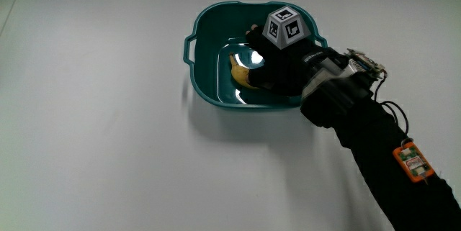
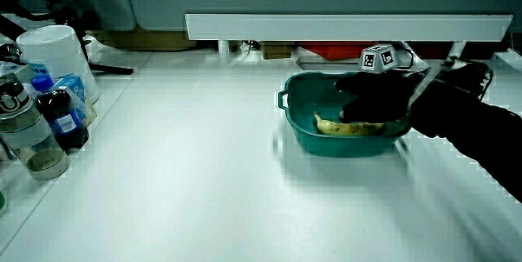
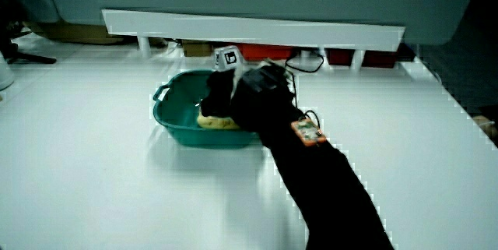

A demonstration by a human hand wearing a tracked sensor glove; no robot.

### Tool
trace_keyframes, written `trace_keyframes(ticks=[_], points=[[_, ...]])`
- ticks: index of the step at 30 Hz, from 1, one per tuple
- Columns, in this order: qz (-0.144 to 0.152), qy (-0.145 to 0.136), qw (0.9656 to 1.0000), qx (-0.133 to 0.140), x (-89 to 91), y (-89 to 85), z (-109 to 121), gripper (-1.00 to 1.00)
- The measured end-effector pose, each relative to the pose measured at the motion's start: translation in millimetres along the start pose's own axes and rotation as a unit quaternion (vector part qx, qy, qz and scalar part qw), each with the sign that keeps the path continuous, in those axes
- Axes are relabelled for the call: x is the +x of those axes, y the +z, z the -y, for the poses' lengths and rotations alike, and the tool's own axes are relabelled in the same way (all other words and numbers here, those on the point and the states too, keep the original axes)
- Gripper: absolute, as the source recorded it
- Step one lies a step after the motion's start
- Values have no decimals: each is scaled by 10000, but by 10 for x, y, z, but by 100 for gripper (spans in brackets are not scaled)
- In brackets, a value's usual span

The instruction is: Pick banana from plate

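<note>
A teal dish (image 1: 209,16) with two small handles stands on the white table; it also shows in both side views (image 2: 298,108) (image 3: 173,117). In it lies a yellow banana (image 1: 239,73) (image 2: 342,127) (image 3: 208,122), mostly covered by the hand. The black-gloved hand (image 1: 277,64) (image 2: 371,99) (image 3: 223,94) reaches down into the dish, its fingers curled on the banana. Only one end of the banana shows past them. The patterned cube (image 1: 286,26) sits on the back of the hand, and the forearm (image 1: 374,145) crosses the dish's rim.
In a side view, a white tub (image 2: 57,54), a dark bottle (image 2: 61,117) and a clear jar (image 2: 28,135) stand together at the table's edge, well away from the dish. A low white partition (image 2: 342,25) runs along the table, farther from the person than the dish.
</note>
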Motion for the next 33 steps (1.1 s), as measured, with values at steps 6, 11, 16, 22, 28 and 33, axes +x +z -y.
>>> trace_keyframes(ticks=[6,11,16,22,28,33], points=[[255,-149,9994,-189,-27,-144,-116,0],[355,-222,9984,-370,-23,-248,-184,0],[495,-232,9971,-522,-33,-328,-238,0],[506,-362,9954,-734,30,-425,-293,16],[586,-245,9941,-883,-16,-476,-311,47],[643,-223,9939,-872,-19,-499,-325,74]])
